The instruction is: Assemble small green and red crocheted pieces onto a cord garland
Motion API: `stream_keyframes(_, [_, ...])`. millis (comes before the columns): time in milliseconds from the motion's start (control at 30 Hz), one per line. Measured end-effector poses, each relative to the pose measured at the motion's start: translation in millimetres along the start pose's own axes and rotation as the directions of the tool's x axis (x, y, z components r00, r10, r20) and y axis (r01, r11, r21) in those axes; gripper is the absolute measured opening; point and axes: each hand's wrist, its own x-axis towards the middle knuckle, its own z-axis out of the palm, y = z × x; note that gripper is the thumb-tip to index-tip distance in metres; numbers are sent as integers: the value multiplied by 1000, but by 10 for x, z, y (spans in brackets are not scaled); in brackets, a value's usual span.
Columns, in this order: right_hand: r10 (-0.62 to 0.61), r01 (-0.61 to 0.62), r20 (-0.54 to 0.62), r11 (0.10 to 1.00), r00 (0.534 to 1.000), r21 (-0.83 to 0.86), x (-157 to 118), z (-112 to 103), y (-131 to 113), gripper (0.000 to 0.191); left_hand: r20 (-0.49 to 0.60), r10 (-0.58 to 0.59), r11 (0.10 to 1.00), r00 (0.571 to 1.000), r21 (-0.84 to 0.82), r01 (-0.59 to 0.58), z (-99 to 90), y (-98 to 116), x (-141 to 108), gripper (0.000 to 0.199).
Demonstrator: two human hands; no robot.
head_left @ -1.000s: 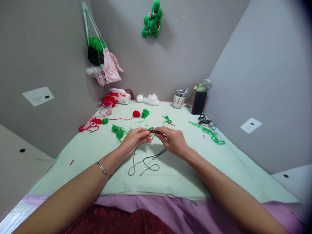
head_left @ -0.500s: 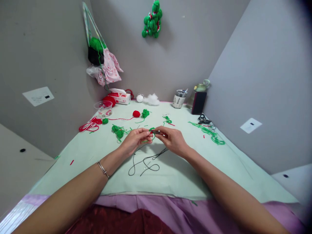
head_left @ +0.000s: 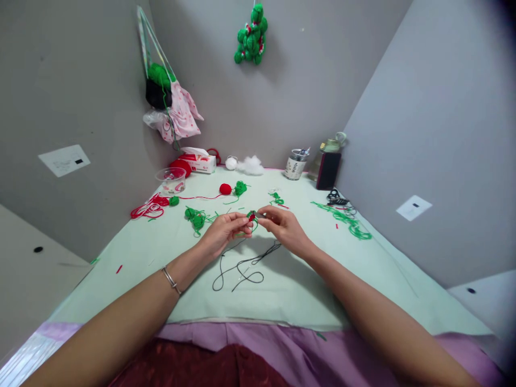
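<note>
A pale green table (head_left: 306,303) spreads under everything. Over its middle, the right hand (head_left: 287,228) and the left hand (head_left: 223,230) meet almost fingertip to fingertip. A thin dark cord (head_left: 217,290) lies in loose loops on the near side; a tangled green bundle (head_left: 196,217) sits just beyond the left hand, and a red ball (head_left: 225,189) farther back. The small red and green yarn piece (head_left: 252,216) is between the hands, pinched by the left thumb and fingers. The right thumb and forefinger grip a slim tool (head_left: 260,215), its tip at the piece; its exact kind is too small to tell.

The step in hand looks like working stitches at the piece's edge. The next move seems to call for a steady left pinch and a small, controlled turn of the tool.

Against half a second ago, the right hand's fingers are lifted slightly and more red shows on the piece.
</note>
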Motion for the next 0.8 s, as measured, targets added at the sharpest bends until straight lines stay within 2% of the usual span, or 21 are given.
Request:
stream_keyframes(67, [18,-17,-6,990,1000,141,17,-9,22,26,-13,-11,1000,1000,-14,11,0,-3,4,13])
stream_keyframes(133, [17,-14,-17,987,1000,158,19,-22,28,27,-23,-18,999,1000,-26,18,2,2,3,13])
stream_keyframes(233, [-53,54,-44,998,998,29,-4,-51,4,24,-49,2,999,999,-40,-4,5,30,-7,15])
stream_keyframes(333, [-172,154,-83,970,982,-189,-24,-94,-12,24,-142,70,997,987,-8,-72,-1,76,-14,16])
stream_keyframes(367, [-194,159,-90,941,977,-300,-22,-112,-6,24,-185,103,995,977,32,-99,-5,89,-14,17])
stream_keyframes(433, [-162,87,-86,828,983,-554,-6,-154,29,24,-259,176,979,950,150,-141,-15,103,-5,16])
stream_keyframes(533, [38,-82,-73,589,997,-804,33,-247,122,32,-313,275,939,909,289,-184,-34,108,15,15])
stream_keyframes(600, [141,-120,-55,513,988,-850,57,-339,189,33,-322,320,928,891,294,-227,-53,139,19,15])
stream_keyframes(667, [137,-136,-73,540,988,-830,79,-462,238,28,-331,374,918,866,265,-295,-81,235,2,15])
stream_keyframes(733, [24,-182,-214,627,976,-758,99,-610,259,28,-347,457,886,819,251,-389,-116,417,-44,16])
stream_keyframes(767, [-53,-202,-320,676,946,-709,108,-688,260,30,-354,500,865,791,253,-434,-135,536,-76,16])
stream_keyframes(800, [-125,-215,-429,721,895,-658,115,-763,258,35,-368,543,840,755,247,-484,-157,667,-113,15])
